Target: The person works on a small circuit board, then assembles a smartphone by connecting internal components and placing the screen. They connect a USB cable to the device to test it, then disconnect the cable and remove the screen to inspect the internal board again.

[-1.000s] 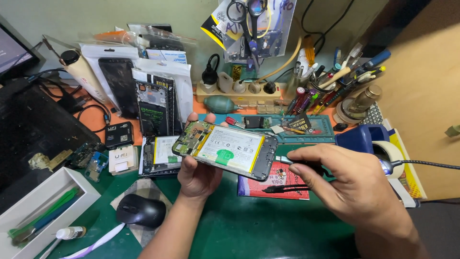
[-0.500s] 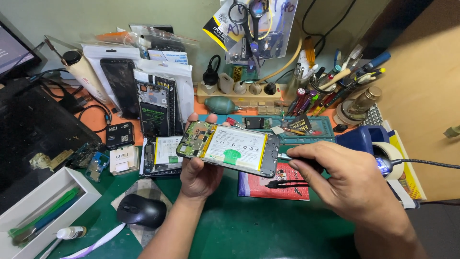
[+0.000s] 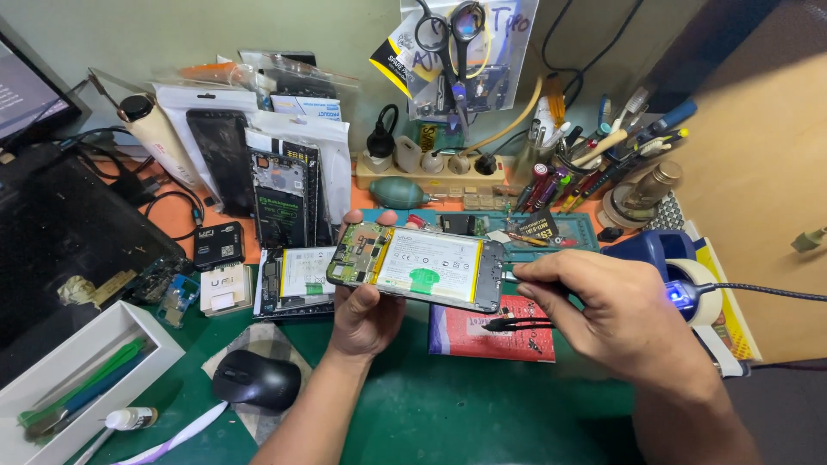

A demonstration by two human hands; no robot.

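Head view: your left hand point(image 3: 366, 314) grips the opened phone point(image 3: 418, 269) above the green mat point(image 3: 448, 413); your right hand point(image 3: 616, 314) pinches black tweezers point(image 3: 517, 325) at its end — white packets point(image 3: 301, 172) lean behind, a red booklet point(image 3: 482, 331) lies below.

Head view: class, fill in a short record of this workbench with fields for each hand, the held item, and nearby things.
Left hand: grips from below the opened smartphone with white battery and exposed circuit board, held level above the green mat.
Right hand: fingertips at the phone's right end; a tool may be pinched, unclear.
Below phone: black tweezers on a red booklet.
Left foreground: black computer mouse.
Behind: pot of assorted pens and tools.
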